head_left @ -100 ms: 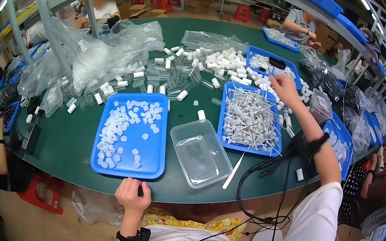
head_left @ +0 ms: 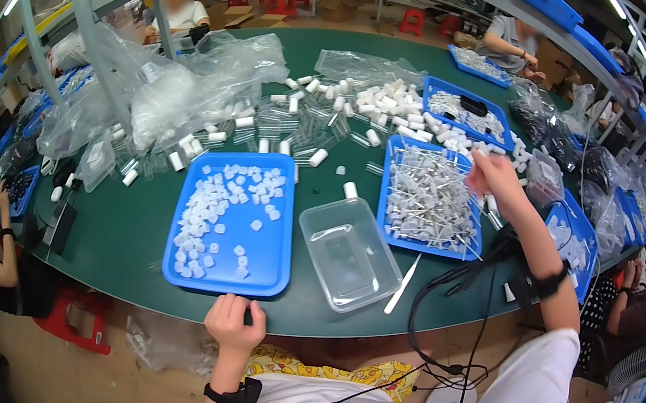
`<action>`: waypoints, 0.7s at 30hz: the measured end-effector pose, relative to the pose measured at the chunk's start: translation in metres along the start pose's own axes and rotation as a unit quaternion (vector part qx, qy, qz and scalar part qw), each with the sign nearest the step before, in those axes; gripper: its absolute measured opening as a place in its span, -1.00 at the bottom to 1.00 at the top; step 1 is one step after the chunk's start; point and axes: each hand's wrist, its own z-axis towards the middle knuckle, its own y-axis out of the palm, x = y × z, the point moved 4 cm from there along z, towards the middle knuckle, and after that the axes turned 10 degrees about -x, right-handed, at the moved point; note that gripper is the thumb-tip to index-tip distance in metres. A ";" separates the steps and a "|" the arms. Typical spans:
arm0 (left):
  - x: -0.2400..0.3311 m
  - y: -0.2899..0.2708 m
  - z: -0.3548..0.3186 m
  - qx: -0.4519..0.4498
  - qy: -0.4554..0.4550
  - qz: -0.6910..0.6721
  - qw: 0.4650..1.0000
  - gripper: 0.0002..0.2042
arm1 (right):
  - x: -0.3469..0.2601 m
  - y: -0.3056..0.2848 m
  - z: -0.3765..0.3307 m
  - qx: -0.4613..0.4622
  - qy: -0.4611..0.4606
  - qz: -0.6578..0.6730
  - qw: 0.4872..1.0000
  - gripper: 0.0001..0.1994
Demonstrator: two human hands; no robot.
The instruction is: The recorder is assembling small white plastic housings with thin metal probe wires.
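My left hand [head_left: 236, 321] rests curled at the table's near edge, just below a blue tray [head_left: 276, 277] of small translucent white caps [head_left: 198, 222]. A dark spot shows between its fingers, too small to name. My right hand [head_left: 497, 184] is at the right rim of another blue tray [head_left: 393, 235], heaped with thin white sticks with pale heads [head_left: 430, 203]. Its fingers are drawn together, and what they hold, if anything, is hidden. Between the two trays stands a clear plastic box [head_left: 348, 258] with nothing in it. A slim white tool [head_left: 402, 285] lies beside the box.
Clear tubes [head_left: 275, 130] and white cylinders [head_left: 389, 100] lie spread behind the trays, beside large plastic bags [head_left: 165, 99]. A further blue tray [head_left: 465, 114] holds white parts and a black object. Black cables [head_left: 441, 298] hang near my right arm. Metal shelf posts [head_left: 90, 16] rise at left.
My right hand has come nearer, from beside the far tray and white cylinders to the rim of the stick tray. My left hand keeps its place by the cap tray. The view has shifted slightly.
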 end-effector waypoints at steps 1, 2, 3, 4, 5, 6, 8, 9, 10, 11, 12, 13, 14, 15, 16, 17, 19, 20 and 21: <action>-0.001 -0.002 -0.002 0.002 -0.003 0.005 1.000 -0.88 | -0.003 0.025 -0.025 -0.093 0.046 0.113 0.988 -0.57; 0.000 -0.001 -0.001 0.003 -0.002 0.005 1.000 -0.87 | -0.002 0.048 -0.052 -0.178 0.095 0.220 0.954 -0.59; 0.001 0.002 0.002 0.002 0.001 -0.005 1.000 -0.86 | 0.005 0.064 -0.078 -0.190 0.171 0.292 0.922 -0.60; 0.004 0.002 0.005 0.008 0.013 -0.011 1.000 -0.85 | 0.013 0.083 -0.099 -0.202 0.242 0.360 0.878 -0.60; 0.004 0.002 0.005 0.008 0.014 -0.022 1.000 -0.85 | 0.026 0.097 -0.112 -0.178 0.248 0.401 0.864 -0.60; 0.003 0.003 0.005 0.008 0.014 -0.035 0.999 -0.86 | 0.040 0.106 -0.118 -0.151 0.255 0.440 0.847 -0.56; 0.001 0.002 0.004 0.006 0.022 -0.014 1.000 -0.84 | 0.061 0.114 -0.117 -0.036 0.231 0.520 0.822 -0.56; 0.001 0.001 0.003 0.006 0.023 -0.014 1.000 -0.84 | 0.070 0.115 -0.114 0.025 0.217 0.555 0.803 -0.54; 0.000 0.001 0.002 0.007 0.024 -0.015 1.000 -0.83 | 0.080 0.115 -0.106 0.038 0.204 0.580 0.788 -0.54; -0.001 0.001 0.001 0.013 0.024 -0.016 0.999 -0.82 | 0.091 0.111 -0.098 0.054 0.191 0.602 0.774 -0.55; -0.002 0.002 0.001 0.014 0.024 -0.016 0.999 -0.82 | 0.091 0.110 -0.093 0.069 0.177 0.625 0.757 -0.55; -0.002 0.002 0.000 0.014 0.023 -0.018 0.999 -0.82 | 0.091 0.112 -0.092 0.117 0.189 0.635 0.740 -0.56; -0.003 0.002 0.000 0.016 0.023 -0.017 0.999 -0.81 | 0.093 0.116 -0.089 0.141 0.183 0.632 0.740 -0.57; -0.003 0.001 0.000 0.015 0.023 -0.018 0.999 -0.81 | 0.099 0.119 -0.084 0.166 0.176 0.629 0.739 -0.58; -0.002 0.001 0.001 0.015 0.022 -0.020 0.999 -0.81 | 0.105 0.120 -0.080 0.192 0.168 0.626 0.737 -0.59; -0.002 0.001 0.001 0.014 0.022 -0.022 0.999 -0.81 | 0.107 0.121 -0.078 0.173 0.138 0.629 0.745 -0.61; -0.001 0.000 0.001 0.016 0.026 -0.020 0.999 -0.81 | 0.111 0.119 -0.075 0.137 0.077 0.631 0.760 -0.65; 0.000 0.000 0.002 0.016 0.030 -0.019 0.999 -0.82 | 0.116 0.118 -0.074 0.140 0.069 0.634 0.757 -0.66; 0.001 0.001 0.003 0.020 0.032 -0.019 0.999 -0.82 | 0.120 0.116 -0.073 0.144 0.061 0.637 0.755 -0.67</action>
